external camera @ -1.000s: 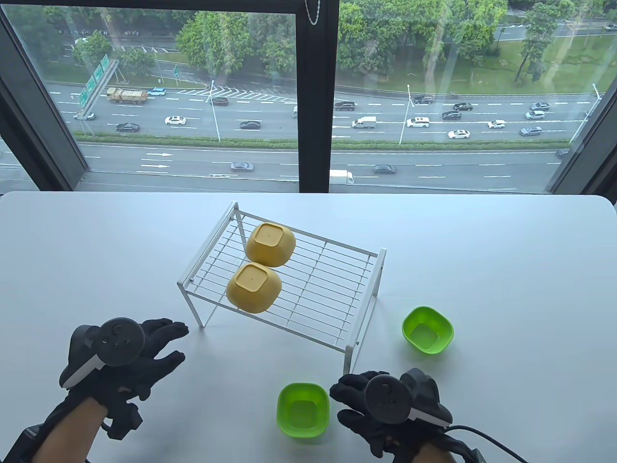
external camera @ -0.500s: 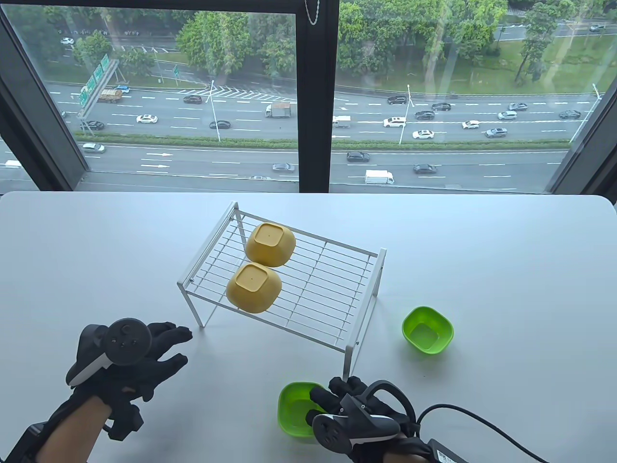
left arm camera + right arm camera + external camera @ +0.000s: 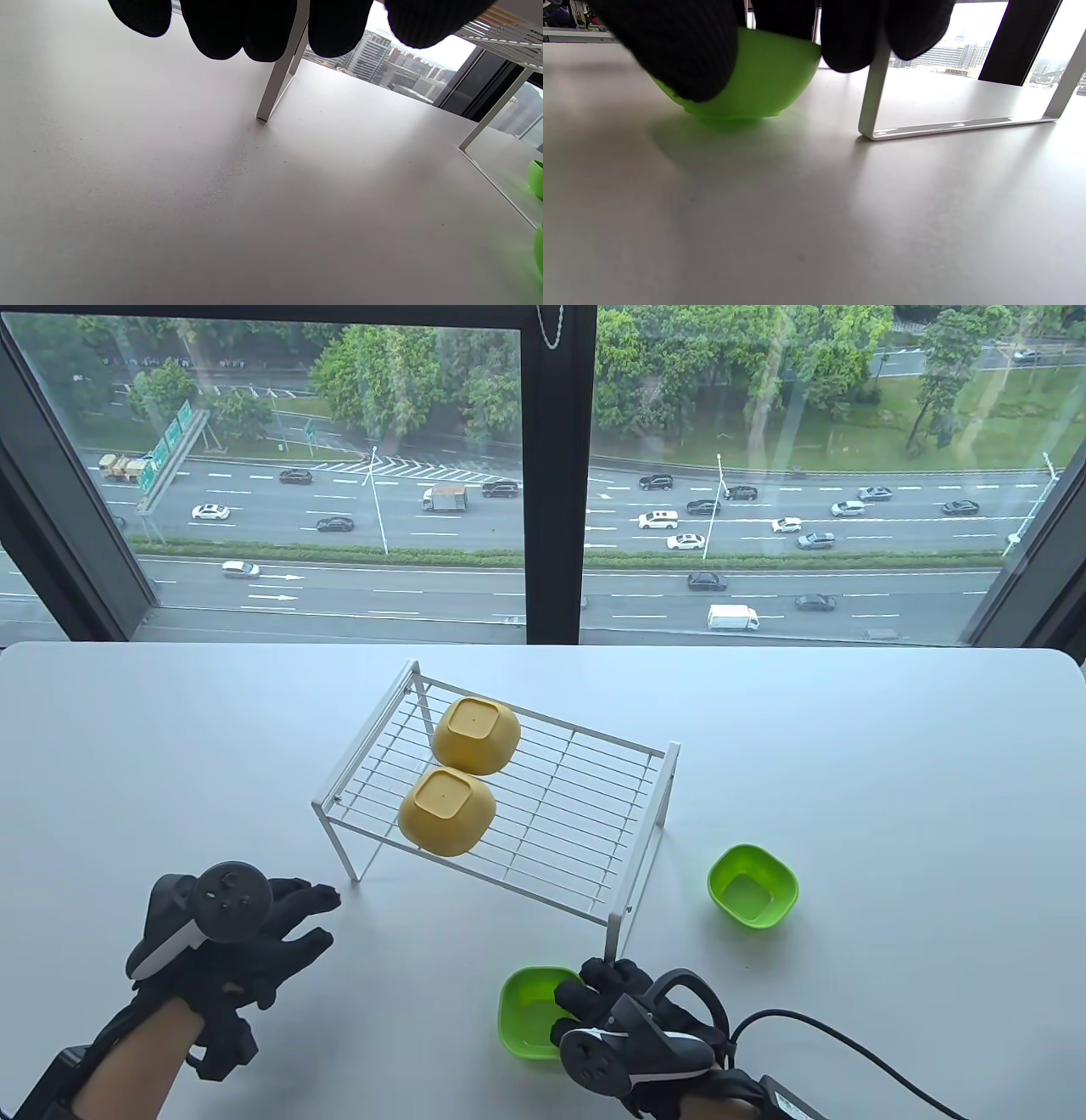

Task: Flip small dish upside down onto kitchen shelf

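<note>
While two yellow dishes already sit upside down at the left of the shelf, the table view shows the right hand at the bottom edge gripping the near green dish by its right rim, fingers inside, probably so a wrist turn can invert it on the way up. A second green dish waits upright at lower right. The left hand, lower left, hovers relaxed and empty near the shelf's leg.

In the left wrist view, loose fingertips hang along the top above bare, dusty table.

In the right wrist view, upper left, the thumb presses the dish's outer wall; the dish rests on the table beside the shelf's foot.

The table is white and matte, set against a tall window over a highway.
</note>
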{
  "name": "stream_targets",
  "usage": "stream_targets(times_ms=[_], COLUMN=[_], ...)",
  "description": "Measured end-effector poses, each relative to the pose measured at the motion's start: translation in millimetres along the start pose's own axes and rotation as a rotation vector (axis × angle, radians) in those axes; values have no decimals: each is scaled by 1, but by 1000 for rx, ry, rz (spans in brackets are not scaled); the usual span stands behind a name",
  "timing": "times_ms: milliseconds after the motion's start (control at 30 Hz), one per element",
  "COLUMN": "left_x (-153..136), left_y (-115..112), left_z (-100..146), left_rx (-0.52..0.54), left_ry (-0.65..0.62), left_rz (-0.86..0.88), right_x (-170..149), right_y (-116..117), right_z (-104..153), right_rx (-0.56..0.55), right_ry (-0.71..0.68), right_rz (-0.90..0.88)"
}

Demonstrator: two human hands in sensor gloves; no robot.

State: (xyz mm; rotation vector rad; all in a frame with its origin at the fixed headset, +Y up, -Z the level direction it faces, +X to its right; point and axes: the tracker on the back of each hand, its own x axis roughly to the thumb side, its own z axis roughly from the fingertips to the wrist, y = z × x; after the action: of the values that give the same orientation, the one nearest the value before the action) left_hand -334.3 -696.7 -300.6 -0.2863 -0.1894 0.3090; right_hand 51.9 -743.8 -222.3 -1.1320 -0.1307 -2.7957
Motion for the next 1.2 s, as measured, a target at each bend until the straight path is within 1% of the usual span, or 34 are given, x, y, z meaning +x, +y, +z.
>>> stream_targets(times_ms=[167,233,333,367,467,700,767,833,867,967,1067,1200], left_x=[1,2,2,2,1,-1,-1,-1,-1,-1,-3,-8], left_y=[-3,-3,-3,-3,-3,-1,0,0,0,2,2,0], left_z=[-2,-2,-3,-3,-4,-6,-6,-6,-6,-6,-6,-8], left_rx=[-17,-19,-17,-16,-16,-16,-12,-9,-1,44,54,36], left_ry=[2,1,-1,-1,-3,-1,-4,-9,-24,-48,-56,-40], left_rz=[-3,-3,5,7,21,65,77,80,81,80,99,111], right_x=[-3,-7,-14,-15,-17,-21,-22,-23,-23,-22,-23,-27], right_y=[-5,-8,-12,-13,-18,-26,-28,-30,-31,-35,-40,-49], right_z=[2,3,4,6,10,17,18,19,21,24,30,39], right_rx=[-43,-41,-38,-42,-76,-135,-142,-155,-152,-176,-222,-287], right_ry=[2,8,33,33,24,30,22,15,9,4,-3,-2], right_rz=[-21,-86,-238,-256,-232,-287,-310,-384,-415,-400,-415,-443])
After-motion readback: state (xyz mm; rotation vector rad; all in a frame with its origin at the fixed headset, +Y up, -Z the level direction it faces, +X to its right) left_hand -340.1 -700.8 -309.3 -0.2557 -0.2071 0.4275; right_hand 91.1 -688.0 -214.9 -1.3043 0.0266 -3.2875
